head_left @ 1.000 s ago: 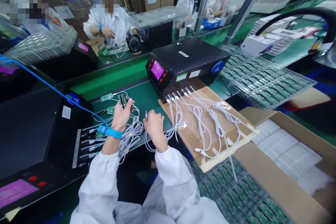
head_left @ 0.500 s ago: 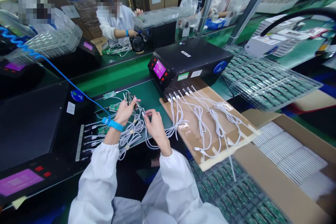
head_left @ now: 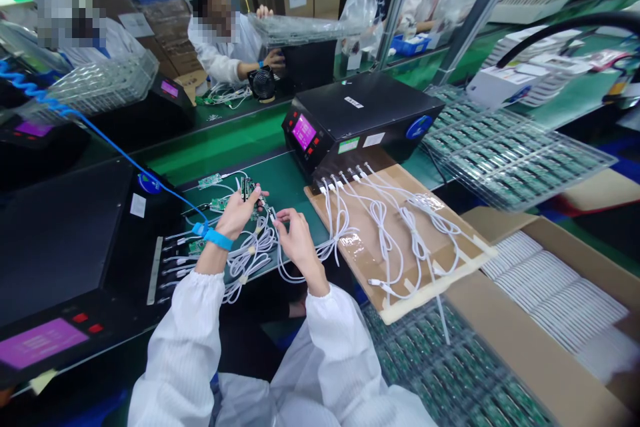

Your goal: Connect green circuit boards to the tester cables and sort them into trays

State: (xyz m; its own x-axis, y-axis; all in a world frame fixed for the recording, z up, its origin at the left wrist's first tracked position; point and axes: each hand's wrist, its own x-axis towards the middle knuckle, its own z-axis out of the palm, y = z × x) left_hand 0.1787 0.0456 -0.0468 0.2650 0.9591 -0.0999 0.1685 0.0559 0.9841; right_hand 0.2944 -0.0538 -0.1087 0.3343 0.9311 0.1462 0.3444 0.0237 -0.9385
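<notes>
Lettering illegible throughout. On the black box-shaped device [head_left: 385, 95], the white rectangular top label [head_left: 353, 103], green-and-white side label [head_left: 349, 145], round blue sticker [head_left: 419, 127] and magenta rectangular screen [head_left: 303, 131] bear marks too small or blurred to read.

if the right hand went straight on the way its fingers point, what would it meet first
Most likely the circuit board held in the left hand, just ahead of the right hand; depth and small detail leave unclear whether its fingertips already touch it.
</notes>
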